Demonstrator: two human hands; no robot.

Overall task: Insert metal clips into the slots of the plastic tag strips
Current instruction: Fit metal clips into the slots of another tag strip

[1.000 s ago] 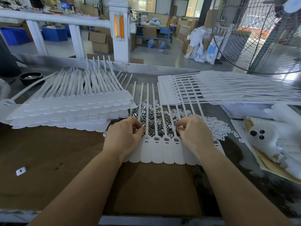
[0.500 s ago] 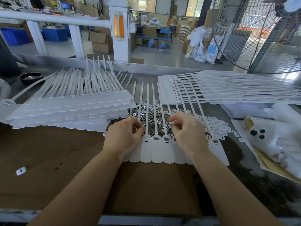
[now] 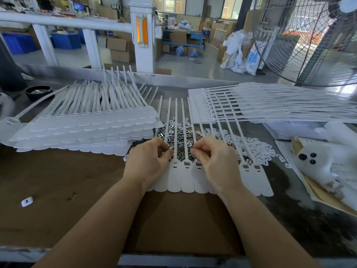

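Note:
A white plastic tag strip [image 3: 185, 178] lies flat before me, its joined tags side by side and their thin tails pointing away. Each tag has a small slot near its top. Under the tails lies a pile of shiny metal clips [image 3: 176, 135]. My left hand [image 3: 148, 161] rests on the strip's left end with fingers curled, fingertips pinched at a slot; a clip there is too small to confirm. My right hand [image 3: 214, 161] sits over the strip's middle, thumb and forefinger pinched together on something small near a slot.
A stack of tag strips [image 3: 83, 128] lies at the left, another stack [image 3: 260, 107] at the right rear. White plastic caps [image 3: 257, 149] are heaped right of the clips. A white bag [image 3: 332, 163] is at far right, a black bowl [image 3: 38, 91] far left, a fan [image 3: 309, 41] behind.
My right hand has shifted left along the strip, from its right part to its middle, uncovering the two rightmost tags. My left hand has stayed in place.

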